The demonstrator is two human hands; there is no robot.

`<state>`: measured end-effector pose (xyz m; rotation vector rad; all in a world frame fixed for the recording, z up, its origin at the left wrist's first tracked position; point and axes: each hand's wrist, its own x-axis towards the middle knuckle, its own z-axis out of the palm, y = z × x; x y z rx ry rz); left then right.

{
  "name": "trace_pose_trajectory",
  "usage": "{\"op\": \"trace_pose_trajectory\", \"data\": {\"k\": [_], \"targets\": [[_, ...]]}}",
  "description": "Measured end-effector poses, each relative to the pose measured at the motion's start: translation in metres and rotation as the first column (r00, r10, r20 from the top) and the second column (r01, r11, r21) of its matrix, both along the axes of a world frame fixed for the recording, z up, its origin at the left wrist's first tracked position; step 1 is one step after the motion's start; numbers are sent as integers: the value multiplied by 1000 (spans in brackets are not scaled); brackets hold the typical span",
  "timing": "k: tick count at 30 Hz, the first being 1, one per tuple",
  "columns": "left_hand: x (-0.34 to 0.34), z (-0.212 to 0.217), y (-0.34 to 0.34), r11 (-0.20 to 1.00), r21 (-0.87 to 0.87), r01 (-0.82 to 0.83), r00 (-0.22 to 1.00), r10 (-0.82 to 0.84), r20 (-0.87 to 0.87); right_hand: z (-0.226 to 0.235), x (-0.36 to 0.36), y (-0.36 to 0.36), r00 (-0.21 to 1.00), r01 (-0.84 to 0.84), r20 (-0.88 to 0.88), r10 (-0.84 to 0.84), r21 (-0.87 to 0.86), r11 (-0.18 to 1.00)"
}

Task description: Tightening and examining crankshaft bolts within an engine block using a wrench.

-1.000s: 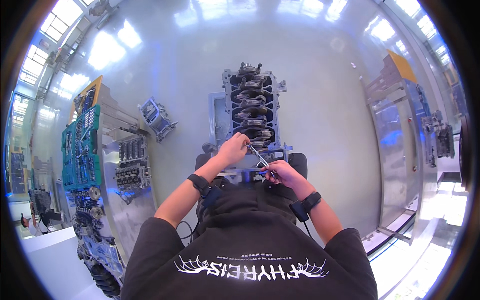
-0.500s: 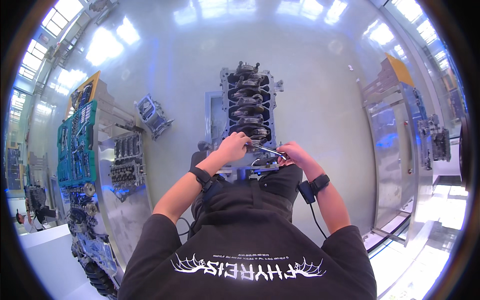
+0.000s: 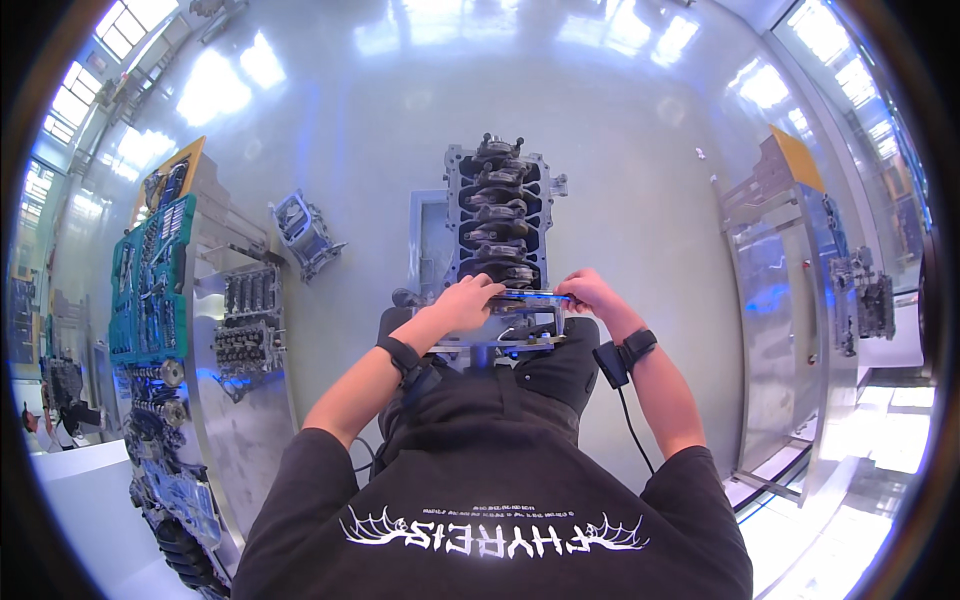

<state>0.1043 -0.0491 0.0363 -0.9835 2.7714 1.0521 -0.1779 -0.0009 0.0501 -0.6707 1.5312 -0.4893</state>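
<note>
In front of me an engine block [image 3: 549, 208] lies with its crankshaft [image 3: 498, 213] exposed, running away from me. A shiny ratchet wrench [image 3: 534, 296] lies crosswise over its near end. My left hand [image 3: 466, 303] is closed around the wrench's left end, which the fingers mostly cover. My right hand [image 3: 592, 292] grips the right end of the handle, fingers curled round it. What the tool's left end sits on is hidden beneath my left hand. Below the wrench is a metal stand plate [image 3: 545, 343], close to my legs.
Left of me a bench carries an open green tool case [image 3: 150, 285] and engine parts. Cylinder heads [image 3: 250, 345] sit lower beside it. A metal housing [image 3: 305, 235] lies on the floor. At right stands a metal cabinet [image 3: 775, 290] with another engine part [image 3: 875, 300] beyond.
My right hand has swung slightly up and away from me, bringing the wrench from a slant to nearly level. My left hand stays at its other end.
</note>
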Motion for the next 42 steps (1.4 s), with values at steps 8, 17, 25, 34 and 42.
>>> {"op": "trace_pose_trajectory", "data": {"k": [8, 17, 25, 34, 42], "targets": [[-3, -4, -1, 998, 23, -60, 998, 59, 31, 0, 3, -37, 996, 31, -81, -34, -40, 999], [0, -13, -2, 991, 18, -135, 989, 136, -66, -11, 23, -89, 830, 459, 301, -469, 107, 882], [26, -15, -2, 992, 23, -124, 992, 124, -21, -3, 95, -113, 772, 517, 375, -513, 97, 850], [45, -19, 4, 986, 34, -163, 985, 164, -57, -15, 142, -96, 874, 280, 409, -262, 17, 960], [57, -22, 1, 983, -3, -181, 980, 181, -81, -29, 159, -74, 897, 211, 404, -181, -31, 977]]}}
